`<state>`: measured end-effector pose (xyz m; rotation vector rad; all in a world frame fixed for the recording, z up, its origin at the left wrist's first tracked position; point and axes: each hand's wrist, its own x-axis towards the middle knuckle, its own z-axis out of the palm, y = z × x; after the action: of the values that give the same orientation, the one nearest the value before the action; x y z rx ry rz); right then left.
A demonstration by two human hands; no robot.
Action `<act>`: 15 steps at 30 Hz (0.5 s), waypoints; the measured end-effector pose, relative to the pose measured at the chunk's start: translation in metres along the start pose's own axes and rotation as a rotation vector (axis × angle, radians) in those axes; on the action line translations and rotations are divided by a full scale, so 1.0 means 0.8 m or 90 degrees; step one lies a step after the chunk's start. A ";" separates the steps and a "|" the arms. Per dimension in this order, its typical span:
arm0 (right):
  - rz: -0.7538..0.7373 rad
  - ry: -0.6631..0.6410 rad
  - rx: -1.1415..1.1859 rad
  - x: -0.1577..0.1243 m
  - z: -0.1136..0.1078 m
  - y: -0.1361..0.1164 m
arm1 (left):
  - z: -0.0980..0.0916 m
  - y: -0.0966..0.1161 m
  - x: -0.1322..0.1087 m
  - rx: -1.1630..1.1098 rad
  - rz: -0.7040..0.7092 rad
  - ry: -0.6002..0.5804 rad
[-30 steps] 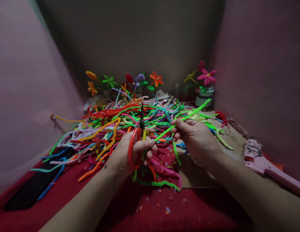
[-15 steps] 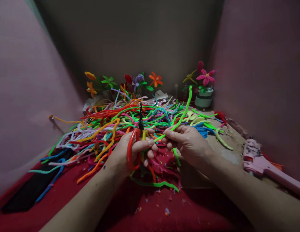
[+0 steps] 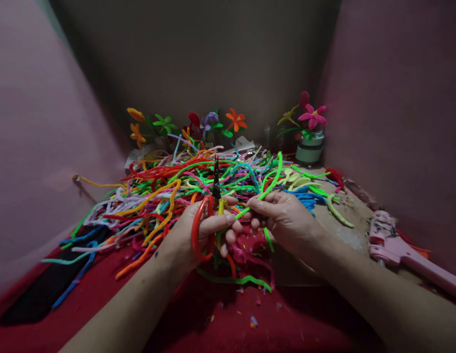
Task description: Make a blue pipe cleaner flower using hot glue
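My left hand (image 3: pixel 209 228) is closed around scissors with red handles (image 3: pixel 199 230) and dark blades (image 3: pixel 216 179) pointing up and away. A yellow pipe-cleaner piece (image 3: pixel 221 208) stands between the same fingers; its lower part is partly hidden. Between thumb and forefinger, my right hand (image 3: pixel 281 213) pinches a bright green pipe cleaner (image 3: pixel 271 188). One end of this green length reaches my left thumb tip, and the other slants up to the right. Another green piece (image 3: pixel 268 240) sticks out below my right hand.
A tangled heap of coloured pipe cleaners (image 3: pixel 158 196) lies behind my hands. Pipe-cleaner flowers (image 3: pixel 236 120) stand at the back, some by a pale green jar (image 3: pixel 309 149). A pink glue-gun-like tool (image 3: pixel 400 255) is at right, a black flat object (image 3: pixel 33 294) at left.
The upper tip of the green pipe cleaner has come down and left, so less of it sticks out above my right hand. Both hands stay nearly in place.
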<state>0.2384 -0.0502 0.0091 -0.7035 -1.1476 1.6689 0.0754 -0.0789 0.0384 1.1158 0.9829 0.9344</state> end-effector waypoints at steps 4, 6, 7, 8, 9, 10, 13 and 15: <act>-0.024 0.020 0.064 0.002 -0.001 0.000 | 0.000 0.001 -0.001 0.020 -0.001 0.002; -0.028 0.070 0.072 0.003 -0.001 0.000 | -0.001 0.002 0.000 0.065 0.000 0.022; -0.028 0.095 0.067 0.003 -0.001 -0.001 | -0.002 0.002 0.000 0.108 0.014 0.046; -0.029 0.118 0.057 0.004 -0.001 -0.002 | -0.004 0.003 0.001 0.169 0.045 0.083; -0.034 0.140 0.040 0.004 -0.001 -0.003 | -0.006 0.005 0.001 0.245 0.093 0.134; -0.044 0.162 0.019 0.004 -0.001 -0.004 | -0.008 0.006 0.000 0.330 0.156 0.196; -0.105 0.213 -0.056 0.003 -0.002 -0.008 | -0.012 0.010 -0.008 0.568 0.326 0.387; -0.142 0.226 -0.086 0.002 -0.002 -0.010 | -0.011 0.008 -0.016 0.668 0.376 0.419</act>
<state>0.2422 -0.0475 0.0163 -0.8823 -1.0449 1.2304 0.0630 -0.0871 0.0457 2.1196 1.8426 1.3410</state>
